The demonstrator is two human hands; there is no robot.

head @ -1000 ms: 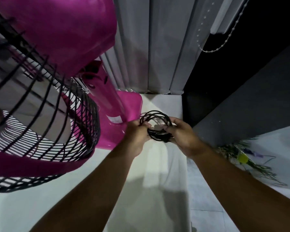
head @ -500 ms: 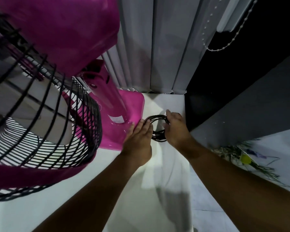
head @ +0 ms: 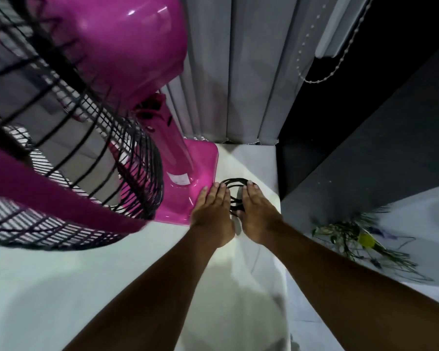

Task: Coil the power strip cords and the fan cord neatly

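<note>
- Fan [head: 127,44]: magenta housing fills the upper left. Its black wire grille [head: 86,138] bulges toward the camera and is blurred at the near edge. The stem runs down to a flat magenta base [head: 203,160] with a pale label on it.
- White surface [head: 61,287]: carries the fan base and runs from lower left up to the back corner. Shadows of both forearms fall across it.
- Grey vertical blind slats [head: 246,72]: hang behind the fan, with their lower ends reaching the back edge of the white surface.
- Dark panel [head: 378,148]: stands to the right of the slats. What it belongs to cannot be told.
- Green sprigs [head: 350,239] with one yellow round thing [head: 366,240]: lie on a pale area at right, well apart from the hands.
- Left hand [head: 212,211]: flat, fingers straight and together, palm down. It lies at the right corner of the fan base, and its fingertips cover the left side of the coil.
- Right hand [head: 257,214]: likewise flat with fingers straight, laid over the right side of the coil. The two hands lie side by side with a narrow gap between them, and neither is curled round anything.
- Fan cord [head: 235,181]: black, wound in several round loops, just beside the base on the white surface. The loops show past the fingertips and in the gap between the hands, and the rest is hidden under the palms.
- White bead chain [head: 325,77]: hangs in a loop at upper right.
</note>
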